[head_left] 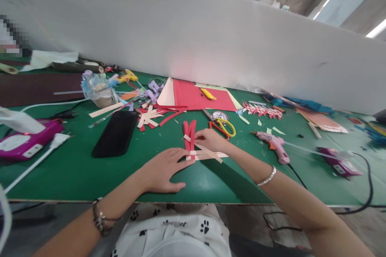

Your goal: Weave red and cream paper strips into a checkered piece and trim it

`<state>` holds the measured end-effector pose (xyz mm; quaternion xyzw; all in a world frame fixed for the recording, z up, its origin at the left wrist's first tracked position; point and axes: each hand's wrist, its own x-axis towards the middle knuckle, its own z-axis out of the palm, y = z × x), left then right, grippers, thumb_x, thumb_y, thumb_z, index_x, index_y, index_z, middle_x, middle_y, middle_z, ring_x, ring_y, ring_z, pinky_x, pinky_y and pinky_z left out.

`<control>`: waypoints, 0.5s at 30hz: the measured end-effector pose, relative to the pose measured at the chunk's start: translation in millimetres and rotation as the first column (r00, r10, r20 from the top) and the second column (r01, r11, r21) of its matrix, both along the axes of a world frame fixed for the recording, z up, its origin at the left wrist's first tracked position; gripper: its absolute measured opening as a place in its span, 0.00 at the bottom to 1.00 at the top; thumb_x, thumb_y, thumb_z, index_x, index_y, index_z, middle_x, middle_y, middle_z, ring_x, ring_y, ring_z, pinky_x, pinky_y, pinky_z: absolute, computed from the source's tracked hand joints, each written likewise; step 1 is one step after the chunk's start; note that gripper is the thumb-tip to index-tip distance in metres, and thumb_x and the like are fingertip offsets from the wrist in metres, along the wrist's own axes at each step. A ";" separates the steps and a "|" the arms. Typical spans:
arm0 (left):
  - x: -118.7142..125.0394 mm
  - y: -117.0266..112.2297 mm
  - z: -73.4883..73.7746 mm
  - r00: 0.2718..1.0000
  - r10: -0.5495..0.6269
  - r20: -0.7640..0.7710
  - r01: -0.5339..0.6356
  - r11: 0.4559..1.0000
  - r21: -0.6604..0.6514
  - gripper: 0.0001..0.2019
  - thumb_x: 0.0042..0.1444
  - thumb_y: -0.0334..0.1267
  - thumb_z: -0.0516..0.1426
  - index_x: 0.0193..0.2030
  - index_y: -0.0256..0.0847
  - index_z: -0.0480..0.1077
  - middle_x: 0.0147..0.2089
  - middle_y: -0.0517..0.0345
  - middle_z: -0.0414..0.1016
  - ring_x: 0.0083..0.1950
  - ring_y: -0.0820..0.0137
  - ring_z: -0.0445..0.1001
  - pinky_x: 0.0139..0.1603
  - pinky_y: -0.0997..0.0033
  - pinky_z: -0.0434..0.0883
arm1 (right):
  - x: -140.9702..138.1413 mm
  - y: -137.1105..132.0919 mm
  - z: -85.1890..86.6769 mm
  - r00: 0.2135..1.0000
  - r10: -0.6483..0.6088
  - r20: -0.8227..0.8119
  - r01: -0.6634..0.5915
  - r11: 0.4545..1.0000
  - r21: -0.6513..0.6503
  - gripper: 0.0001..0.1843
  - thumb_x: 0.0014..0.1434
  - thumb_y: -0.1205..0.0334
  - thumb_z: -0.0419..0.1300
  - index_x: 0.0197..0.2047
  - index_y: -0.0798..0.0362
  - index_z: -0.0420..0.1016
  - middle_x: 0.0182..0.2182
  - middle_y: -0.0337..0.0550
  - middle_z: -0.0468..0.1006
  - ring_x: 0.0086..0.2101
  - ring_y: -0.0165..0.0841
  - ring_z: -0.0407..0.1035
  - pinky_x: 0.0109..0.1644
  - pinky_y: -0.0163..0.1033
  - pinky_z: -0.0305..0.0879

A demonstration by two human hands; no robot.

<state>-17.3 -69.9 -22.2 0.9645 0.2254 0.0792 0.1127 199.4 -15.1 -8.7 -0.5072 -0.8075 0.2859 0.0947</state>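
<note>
Both hands are low in the middle of the frame, over the shiny green tabletop [72, 176]. The left hand [164, 170] is spread out flat, with its thumb held away from the other fingers. Its fingertips touch the ends of some thin strips. The right hand [211, 140] is curled, with its thumb and fingers close together over the same strips. I cannot tell if it is pinching one of them.

The flat red paper strips [192, 128] stick up toward the top of the frame, side by side. The flat cream paper strips [221, 155] go across them and off to the right, and one lies on a slant. All of these are in the center of the frame, between the hands.

Just above the right hand are scissors with orange and yellow handles [233, 128]. A big red paper sheet [188, 96] lies above the middle, and a small yellow plastic cutter [208, 94] is on top of it. A messy pile of red and cream paper bits [149, 116] is to the left of the scissors. A flat black phone [114, 133] lies left of the hands. A pink glue gun [273, 144] lies to their right.
</note>
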 end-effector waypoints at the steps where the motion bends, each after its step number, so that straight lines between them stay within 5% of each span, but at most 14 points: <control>1: -0.1 0.1 -0.3 1.000 0.000 -0.004 0.000 1.000 0.001 0.31 0.50 0.46 0.57 0.61 0.43 0.57 0.61 0.47 0.58 0.59 0.54 0.59 0.59 0.53 0.57 | 1.2 1.0 0.6 1.000 0.021 -0.008 -0.021 1.000 -0.018 0.11 0.56 0.65 0.52 0.31 0.56 0.75 0.25 0.37 0.72 0.26 0.25 0.59 0.29 0.30 0.51; 15: 0.7 1.1 0.8 0.998 0.014 -0.053 -0.014 1.000 0.002 0.32 0.50 0.46 0.56 0.62 0.43 0.57 0.64 0.46 0.56 0.61 0.54 0.57 0.61 0.50 0.55 | 8.2 19.4 18.7 0.956 0.295 0.005 -0.290 0.942 -0.169 0.10 0.52 0.69 0.52 0.25 0.58 0.73 0.21 0.36 0.69 0.24 0.25 0.58 0.28 0.31 0.52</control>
